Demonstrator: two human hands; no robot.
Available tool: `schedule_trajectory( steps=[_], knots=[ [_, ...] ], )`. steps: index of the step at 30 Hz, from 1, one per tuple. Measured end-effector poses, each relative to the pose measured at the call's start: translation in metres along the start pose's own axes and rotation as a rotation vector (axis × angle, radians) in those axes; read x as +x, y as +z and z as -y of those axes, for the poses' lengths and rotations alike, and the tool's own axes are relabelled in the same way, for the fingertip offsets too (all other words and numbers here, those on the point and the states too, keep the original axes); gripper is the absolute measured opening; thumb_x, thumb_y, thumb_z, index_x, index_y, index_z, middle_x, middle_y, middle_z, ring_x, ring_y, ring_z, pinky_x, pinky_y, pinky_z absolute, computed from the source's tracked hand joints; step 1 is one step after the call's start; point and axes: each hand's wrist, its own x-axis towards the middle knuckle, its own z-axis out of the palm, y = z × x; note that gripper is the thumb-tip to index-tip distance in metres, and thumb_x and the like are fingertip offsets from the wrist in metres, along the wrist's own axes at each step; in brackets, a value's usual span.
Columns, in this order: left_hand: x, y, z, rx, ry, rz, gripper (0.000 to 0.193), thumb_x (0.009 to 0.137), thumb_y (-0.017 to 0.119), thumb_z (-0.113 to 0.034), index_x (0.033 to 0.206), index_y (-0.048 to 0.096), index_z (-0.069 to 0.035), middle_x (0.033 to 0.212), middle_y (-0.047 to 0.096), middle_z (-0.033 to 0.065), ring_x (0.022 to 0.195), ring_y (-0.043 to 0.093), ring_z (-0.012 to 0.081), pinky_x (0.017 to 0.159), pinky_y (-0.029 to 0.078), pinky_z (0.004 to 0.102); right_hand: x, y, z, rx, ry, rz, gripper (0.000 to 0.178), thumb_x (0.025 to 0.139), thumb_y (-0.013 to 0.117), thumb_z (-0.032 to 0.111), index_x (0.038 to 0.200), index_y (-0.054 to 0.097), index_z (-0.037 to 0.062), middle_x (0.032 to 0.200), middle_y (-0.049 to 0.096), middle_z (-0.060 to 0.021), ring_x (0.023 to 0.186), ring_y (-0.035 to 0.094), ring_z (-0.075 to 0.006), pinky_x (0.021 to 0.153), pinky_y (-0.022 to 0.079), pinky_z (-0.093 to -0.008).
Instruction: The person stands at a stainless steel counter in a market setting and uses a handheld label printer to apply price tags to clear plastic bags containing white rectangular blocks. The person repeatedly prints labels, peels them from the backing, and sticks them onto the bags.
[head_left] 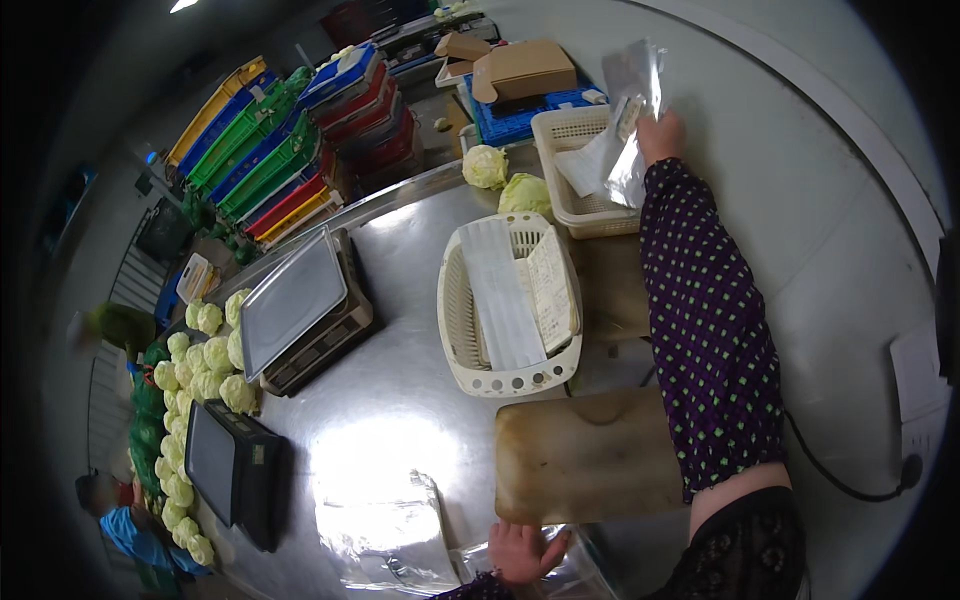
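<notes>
At the far right, my right hand point(660, 137) is closed on a clear plastic bag point(628, 165). The bag hangs over a cream rectangular basket point(572, 122) with white sheets inside. Down at the near edge, my left hand point(520, 552) lies flat with its fingers apart, on or just over clear plastic wrapping point(575, 572). Its fingertips come close to a stained brown board point(585, 455). To its left is a stack of shiny clear bags point(385, 540). Between my hands stands a white oval basket point(465, 350) holding a pale strip and a sheet with writing.
Two cabbages point(486, 167) sit beside the baskets. Two weighing scales point(295, 305) and many cabbages point(205, 365) line the left of the metal table point(400, 270). Stacked coloured crates point(260, 140) and an open cardboard box point(530, 72) lie beyond. A person in blue point(140, 535) is at lower left.
</notes>
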Motion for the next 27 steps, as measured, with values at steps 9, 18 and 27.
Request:
schedule_trajectory(
  steps=[9,18,27],
  knots=[
    [-0.003,-0.001,0.0,-0.005,-0.022,0.001,0.056,0.074,0.077,-0.037,0.115,0.061,-0.003,0.102,0.065,0.0139,0.085,0.062,0.0331,0.07,0.045,0.0429,-0.001,0.009,0.0,0.432,0.107,-0.189,0.033,0.069,0.075,0.012,0.092,0.068,-0.0113,0.09,0.072,-0.0211,0.082,0.069,-0.0294,0.076,0.052,-0.0388],
    [0.001,-0.002,-0.001,0.005,0.018,-0.01,0.058,0.073,0.077,-0.038,0.115,0.06,-0.003,0.101,0.065,0.0152,0.082,0.062,0.0334,0.067,0.044,0.0423,-0.065,-0.011,-0.037,0.213,0.593,-0.087,0.036,0.079,0.058,0.008,0.108,0.067,-0.0121,0.109,0.068,-0.0286,0.102,0.068,-0.036,0.092,0.052,-0.04],
    [0.002,0.0,-0.002,0.009,0.015,-0.01,0.058,0.073,0.077,-0.039,0.115,0.06,-0.002,0.099,0.065,0.0151,0.08,0.062,0.0338,0.066,0.044,0.0425,-0.085,0.0,-0.023,-0.385,-0.401,-0.279,0.059,0.078,0.076,0.024,0.128,0.054,0.0015,0.124,0.061,-0.0195,0.114,0.061,-0.036,0.105,0.041,-0.0445]
  ],
)
